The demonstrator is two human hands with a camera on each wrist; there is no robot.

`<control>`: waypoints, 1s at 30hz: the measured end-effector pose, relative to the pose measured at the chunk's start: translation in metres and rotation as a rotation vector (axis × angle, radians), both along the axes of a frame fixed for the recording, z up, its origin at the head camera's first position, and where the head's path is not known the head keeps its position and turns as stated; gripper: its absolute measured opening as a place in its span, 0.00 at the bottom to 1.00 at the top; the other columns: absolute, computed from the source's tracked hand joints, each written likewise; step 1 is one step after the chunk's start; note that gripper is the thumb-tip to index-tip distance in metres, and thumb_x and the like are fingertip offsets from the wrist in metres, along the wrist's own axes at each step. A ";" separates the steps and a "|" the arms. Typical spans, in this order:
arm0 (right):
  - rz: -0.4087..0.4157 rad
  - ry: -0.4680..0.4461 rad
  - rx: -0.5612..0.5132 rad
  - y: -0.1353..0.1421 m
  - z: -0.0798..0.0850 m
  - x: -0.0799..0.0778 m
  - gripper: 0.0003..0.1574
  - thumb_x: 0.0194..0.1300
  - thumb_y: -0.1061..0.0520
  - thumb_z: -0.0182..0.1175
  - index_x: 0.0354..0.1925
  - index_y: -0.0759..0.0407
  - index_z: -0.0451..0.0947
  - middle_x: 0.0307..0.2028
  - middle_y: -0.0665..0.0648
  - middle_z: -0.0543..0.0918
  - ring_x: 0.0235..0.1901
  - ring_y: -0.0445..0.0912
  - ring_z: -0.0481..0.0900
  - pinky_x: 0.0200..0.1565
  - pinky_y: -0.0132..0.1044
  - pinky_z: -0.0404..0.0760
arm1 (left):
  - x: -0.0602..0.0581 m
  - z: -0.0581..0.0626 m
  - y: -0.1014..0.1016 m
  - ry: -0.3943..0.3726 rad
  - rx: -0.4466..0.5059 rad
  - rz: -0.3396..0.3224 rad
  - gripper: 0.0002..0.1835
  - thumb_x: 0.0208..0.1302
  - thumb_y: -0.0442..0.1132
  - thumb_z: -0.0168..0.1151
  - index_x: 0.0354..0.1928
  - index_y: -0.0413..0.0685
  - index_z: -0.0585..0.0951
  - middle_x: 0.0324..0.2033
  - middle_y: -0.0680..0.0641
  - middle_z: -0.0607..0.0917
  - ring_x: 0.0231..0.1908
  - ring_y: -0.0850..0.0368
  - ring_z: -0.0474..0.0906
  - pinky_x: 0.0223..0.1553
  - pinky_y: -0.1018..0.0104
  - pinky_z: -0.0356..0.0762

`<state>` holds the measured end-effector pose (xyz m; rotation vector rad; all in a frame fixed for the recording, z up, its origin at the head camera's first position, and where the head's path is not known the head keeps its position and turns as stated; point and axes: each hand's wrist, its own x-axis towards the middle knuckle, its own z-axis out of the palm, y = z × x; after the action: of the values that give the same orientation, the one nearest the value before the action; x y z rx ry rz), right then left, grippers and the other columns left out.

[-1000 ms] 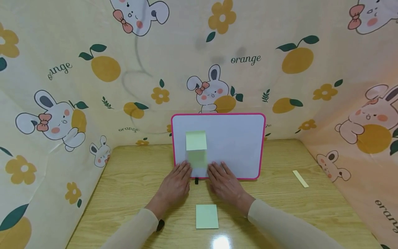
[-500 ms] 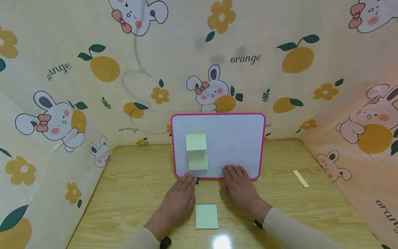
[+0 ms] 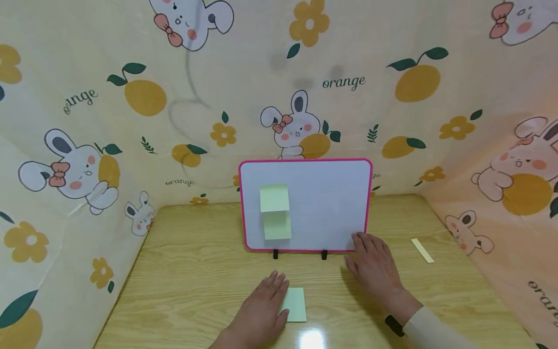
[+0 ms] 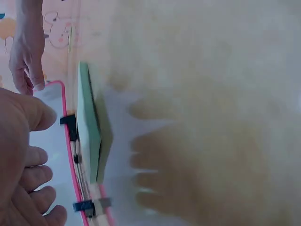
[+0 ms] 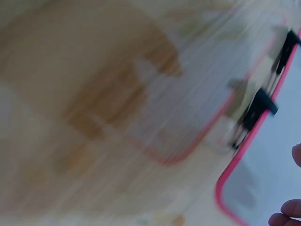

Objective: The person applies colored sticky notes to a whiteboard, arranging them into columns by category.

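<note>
A small whiteboard (image 3: 331, 203) with a pink frame stands tilted on black feet (image 3: 324, 255) at the back of the table. On its left part are two pale green sticky notes, an upper one (image 3: 274, 198) and a lower one (image 3: 277, 231) directly beneath it. My left hand (image 3: 261, 310), fingers extended, is over the left part of a pale green sticky note pad (image 3: 297, 304); the left wrist view shows this pad (image 4: 89, 127) nearly edge-on, apart from the fingers. My right hand (image 3: 377, 266) is at the whiteboard's lower right corner, fingers loosely bent, holding nothing.
A narrow pale yellow strip (image 3: 422, 250) lies on the wooden table (image 3: 187, 271) to the right. Patterned cloth (image 3: 244, 72) with rabbits and oranges walls the table at the back and both sides.
My left hand has come down from the whiteboard's lower edge to the pad. The right hand has slid rightward along that edge to the corner, uncovering the lower note and the second foot.
</note>
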<state>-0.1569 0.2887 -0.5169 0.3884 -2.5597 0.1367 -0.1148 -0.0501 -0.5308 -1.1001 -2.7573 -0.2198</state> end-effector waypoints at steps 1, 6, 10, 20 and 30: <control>-0.006 0.015 -0.005 0.006 0.000 0.001 0.37 0.67 0.51 0.67 0.64 0.74 0.74 0.58 0.73 0.81 0.59 0.68 0.76 0.64 0.65 0.76 | 0.002 -0.001 0.001 0.004 -0.004 -0.013 0.32 0.74 0.51 0.61 0.72 0.39 0.75 0.73 0.41 0.76 0.75 0.44 0.70 0.74 0.53 0.72; -0.055 0.058 -0.035 0.038 -0.002 0.008 0.38 0.62 0.53 0.70 0.63 0.76 0.74 0.57 0.75 0.81 0.57 0.71 0.78 0.59 0.68 0.77 | 0.012 -0.005 0.007 -0.040 -0.035 -0.061 0.33 0.74 0.53 0.61 0.73 0.40 0.75 0.72 0.40 0.77 0.75 0.44 0.71 0.73 0.54 0.74; -0.121 0.044 -0.042 0.062 -0.006 0.014 0.39 0.60 0.54 0.71 0.61 0.78 0.74 0.57 0.77 0.81 0.56 0.72 0.78 0.59 0.69 0.76 | 0.015 -0.010 0.009 -0.050 -0.062 -0.107 0.33 0.77 0.57 0.56 0.73 0.41 0.75 0.72 0.40 0.77 0.75 0.45 0.70 0.73 0.56 0.73; -0.273 -0.311 -0.026 0.114 -0.012 0.022 0.43 0.75 0.49 0.60 0.69 0.84 0.64 0.65 0.84 0.70 0.64 0.78 0.68 0.63 0.77 0.66 | 0.018 -0.016 0.005 -0.019 -0.112 -0.147 0.39 0.80 0.67 0.42 0.72 0.42 0.76 0.72 0.40 0.76 0.74 0.45 0.71 0.73 0.56 0.73; -0.311 -0.455 -0.025 0.136 -0.014 0.025 0.34 0.80 0.45 0.55 0.56 0.79 0.70 0.60 0.83 0.73 0.60 0.80 0.69 0.58 0.83 0.64 | 0.016 -0.019 -0.004 -0.008 -0.157 -0.113 0.41 0.77 0.69 0.48 0.72 0.42 0.77 0.72 0.41 0.77 0.74 0.47 0.72 0.73 0.57 0.72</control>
<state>-0.1317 0.4247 -0.5311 -0.0655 -3.0227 0.1554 -0.0986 -0.0537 -0.5496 -1.2980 -2.7606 -0.0213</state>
